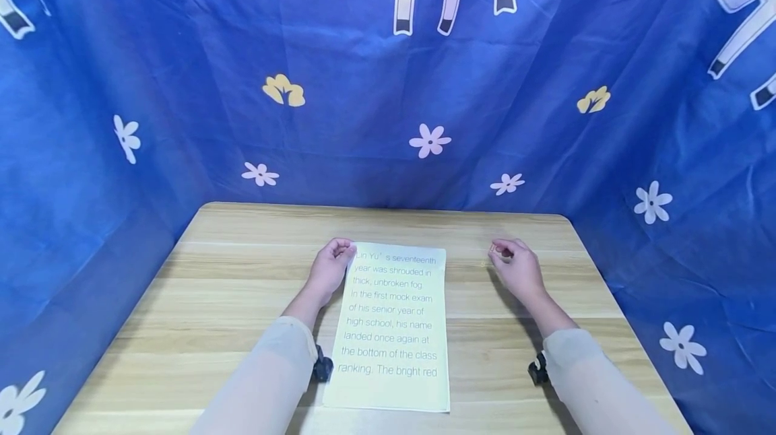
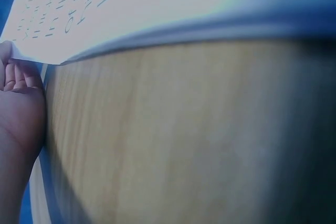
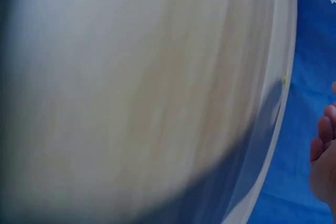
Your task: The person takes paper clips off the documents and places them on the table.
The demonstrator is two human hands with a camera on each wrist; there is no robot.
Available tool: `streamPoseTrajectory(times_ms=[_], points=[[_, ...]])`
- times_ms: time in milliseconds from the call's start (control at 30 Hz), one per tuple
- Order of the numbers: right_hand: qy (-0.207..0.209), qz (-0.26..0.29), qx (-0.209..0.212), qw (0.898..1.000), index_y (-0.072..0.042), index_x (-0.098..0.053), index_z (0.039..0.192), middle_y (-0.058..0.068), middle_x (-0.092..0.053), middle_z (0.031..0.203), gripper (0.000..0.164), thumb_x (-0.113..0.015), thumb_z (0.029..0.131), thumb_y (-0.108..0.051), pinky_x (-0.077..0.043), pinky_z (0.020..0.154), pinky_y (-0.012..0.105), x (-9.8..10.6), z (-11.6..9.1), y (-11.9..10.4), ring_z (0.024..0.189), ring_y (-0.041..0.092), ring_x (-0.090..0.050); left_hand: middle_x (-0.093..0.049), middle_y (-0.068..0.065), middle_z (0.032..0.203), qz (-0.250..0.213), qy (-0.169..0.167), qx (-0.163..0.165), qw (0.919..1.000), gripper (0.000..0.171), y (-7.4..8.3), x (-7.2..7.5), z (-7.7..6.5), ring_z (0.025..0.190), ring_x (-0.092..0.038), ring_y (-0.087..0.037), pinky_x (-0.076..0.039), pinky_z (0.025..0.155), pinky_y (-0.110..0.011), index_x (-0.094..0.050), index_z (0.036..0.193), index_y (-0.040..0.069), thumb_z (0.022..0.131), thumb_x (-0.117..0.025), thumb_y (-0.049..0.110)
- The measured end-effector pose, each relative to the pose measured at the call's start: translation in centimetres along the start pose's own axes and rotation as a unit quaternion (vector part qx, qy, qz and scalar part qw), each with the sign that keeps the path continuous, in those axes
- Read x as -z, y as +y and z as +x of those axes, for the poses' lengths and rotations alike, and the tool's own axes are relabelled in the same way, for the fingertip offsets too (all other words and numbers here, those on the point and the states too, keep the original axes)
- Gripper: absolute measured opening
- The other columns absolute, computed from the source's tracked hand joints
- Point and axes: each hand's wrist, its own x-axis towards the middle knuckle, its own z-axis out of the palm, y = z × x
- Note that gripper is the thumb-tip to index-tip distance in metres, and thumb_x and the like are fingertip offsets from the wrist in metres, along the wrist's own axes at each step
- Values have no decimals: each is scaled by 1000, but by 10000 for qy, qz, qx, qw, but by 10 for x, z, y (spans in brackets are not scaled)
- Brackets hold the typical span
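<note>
A white sheet of printed paper [image 1: 394, 327] lies lengthwise on the table, its large English text facing me. My left hand [image 1: 331, 265] pinches its far left corner between thumb and fingers. In the left wrist view the paper [image 2: 131, 9] is lifted off the wood along its near edge, and the left hand [image 2: 21, 103] is at its corner. To the right of the paper, my right hand [image 1: 515, 266] is held over the table, with a tiny reddish, wire-like thing [image 1: 493, 248] pinched at its fingertips. Its exact kind is too small to tell.
A tiny yellowish thing [image 1: 483, 263] lies on the wooden table [image 1: 242, 273] just below the right fingertips. Blue curtains [image 1: 364, 105] printed with flowers and animals hang behind the table and at both sides. Dark wrist devices [image 1: 322, 364] sit below each hand.
</note>
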Motion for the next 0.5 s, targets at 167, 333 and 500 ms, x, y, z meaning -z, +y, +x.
streamPoseTrajectory(times_ms=[167,333,500], points=[[-404,-109,-307,9987,0,-77,126,14,-73,107,32,-80,97,-13,-61,89,41,5,-3,14,98,29,-72,-66,-7,127,-3,11,-18,10000,25,-2,-1,1,120,-61,-24,-49,112,-39,-64,130,12,112,-61,29],[-752,-295,-379,9960,2,-76,128,16,-73,107,34,-80,97,-13,-60,88,40,7,-3,23,96,28,-71,-67,-8,128,-16,31,-48,10000,26,-2,-1,1,120,-61,-24,-49,111,-38,-64,130,12,112,-61,29],[-1132,-333,-476,9919,1,-77,124,13,-74,103,29,-77,99,-13,-59,95,47,6,-3,24,94,25,-69,-67,-7,127,-22,54,-37,10000,25,-1,1,1,118,-61,-22,-48,107,-34,-64,130,12,112,-61,29]])
